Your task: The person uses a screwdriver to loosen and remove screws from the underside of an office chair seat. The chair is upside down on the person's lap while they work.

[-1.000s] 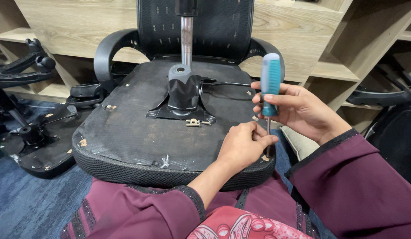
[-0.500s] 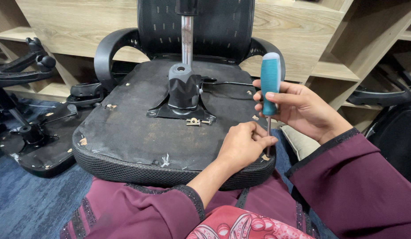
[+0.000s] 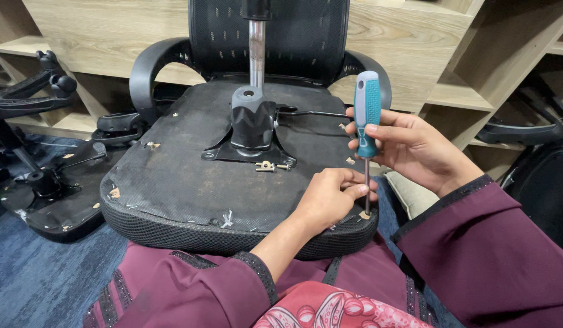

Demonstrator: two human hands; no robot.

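Observation:
An upturned black office chair seat [image 3: 172, 182] rests on my lap, its metal mechanism plate and grey column cover [image 3: 252, 124] at the centre. My right hand [image 3: 409, 149] grips the teal handle of a screwdriver [image 3: 367, 115] held upright. Its tip stands on the seat's near right corner. My left hand [image 3: 327, 200] pinches the shaft near the tip, fingers touching the seat. A small brass bracket and screws [image 3: 270, 166] lie loose just in front of the plate.
Another upturned chair seat with its base [image 3: 47, 194] lies on the blue carpet at left. Wooden shelving [image 3: 415, 48] runs behind. A black chair part [image 3: 536, 176] sits at right.
The screwdriver handle has shifted slightly left and turned a little in my right hand. My left fingers have adjusted on the shaft.

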